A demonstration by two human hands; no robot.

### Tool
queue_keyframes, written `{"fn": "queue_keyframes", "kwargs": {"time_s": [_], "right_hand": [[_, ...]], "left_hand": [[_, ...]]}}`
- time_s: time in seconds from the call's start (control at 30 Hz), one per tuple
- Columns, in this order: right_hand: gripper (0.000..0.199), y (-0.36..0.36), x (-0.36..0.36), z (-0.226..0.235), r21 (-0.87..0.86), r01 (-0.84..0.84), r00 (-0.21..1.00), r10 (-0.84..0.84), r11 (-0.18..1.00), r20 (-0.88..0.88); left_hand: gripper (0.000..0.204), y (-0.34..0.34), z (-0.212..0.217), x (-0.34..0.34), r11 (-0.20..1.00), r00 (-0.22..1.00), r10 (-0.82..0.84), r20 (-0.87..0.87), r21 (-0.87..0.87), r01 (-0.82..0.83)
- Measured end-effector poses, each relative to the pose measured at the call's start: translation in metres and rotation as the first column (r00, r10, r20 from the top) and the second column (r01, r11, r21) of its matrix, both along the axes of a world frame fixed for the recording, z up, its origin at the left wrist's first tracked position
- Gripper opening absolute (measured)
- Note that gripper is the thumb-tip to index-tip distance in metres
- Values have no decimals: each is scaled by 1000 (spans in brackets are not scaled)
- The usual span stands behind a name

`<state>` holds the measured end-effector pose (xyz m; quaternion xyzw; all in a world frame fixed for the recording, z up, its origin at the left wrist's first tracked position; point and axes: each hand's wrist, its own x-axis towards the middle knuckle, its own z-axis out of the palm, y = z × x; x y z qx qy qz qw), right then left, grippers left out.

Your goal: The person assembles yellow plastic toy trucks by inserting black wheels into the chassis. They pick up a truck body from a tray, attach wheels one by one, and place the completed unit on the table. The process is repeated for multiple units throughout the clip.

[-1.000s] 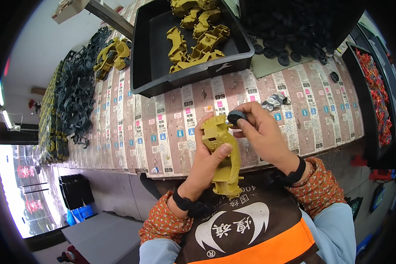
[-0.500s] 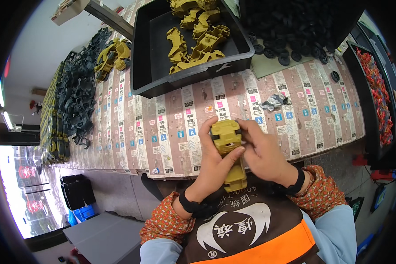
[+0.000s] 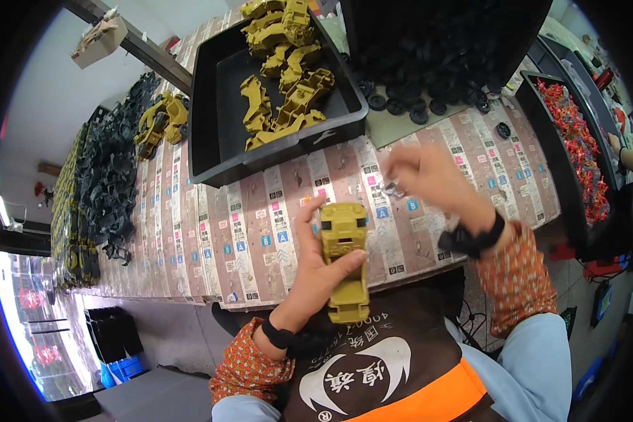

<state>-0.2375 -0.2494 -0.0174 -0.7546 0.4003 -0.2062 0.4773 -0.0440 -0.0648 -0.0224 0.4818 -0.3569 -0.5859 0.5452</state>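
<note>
My left hand (image 3: 315, 271) is closed around a mustard-yellow plastic toy car body (image 3: 346, 281), with the thumb pressed across its middle. The body is held upright over the table's front edge, and two dark pieces show near its upper end. My right hand (image 3: 432, 179) is apart from it, above the table to the right, over a crumpled silvery scrap (image 3: 394, 190). Motion smears its fingers, so whether they hold anything is unclear. Beyond that hand lie many black toy wheels (image 3: 418, 112), heaped in a dark container and spilling from its front.
A black tray (image 3: 281, 156) holds several yellow car bodies (image 3: 257, 105). Dark plastic parts (image 3: 109, 169) are piled at the left, beside more yellow pieces (image 3: 163, 123). A black bin of red-orange parts (image 3: 573, 141) stands at the right, near another person's hand (image 3: 626, 153).
My right hand has let go of the car body and moved up and right over the table. The left hand keeps the body, which now stands straighter. The view has shifted.
</note>
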Motion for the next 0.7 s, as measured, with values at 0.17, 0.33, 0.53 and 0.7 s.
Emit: {"fn": "queue_keyframes", "kwargs": {"time_s": [0.17,0.33,0.53,0.7], "right_hand": [[38,-120,-33,-31,-664,216,770,-544,715,-335],[44,-128,-3,-46,-573,206,761,-498,793,-416],[41,-99,-18,-36,-564,188,902,-368,804,-224],[33,11,-7,20,320,-126,965,40,939,260]], "left_hand": [[75,-4,18,13,972,974,171,-145,186,-143],[56,7,17,20,961,963,184,-197,240,-134],[41,9,8,28,950,907,270,-324,244,-195],[34,0,15,17,940,818,323,-476,263,-218]]}}
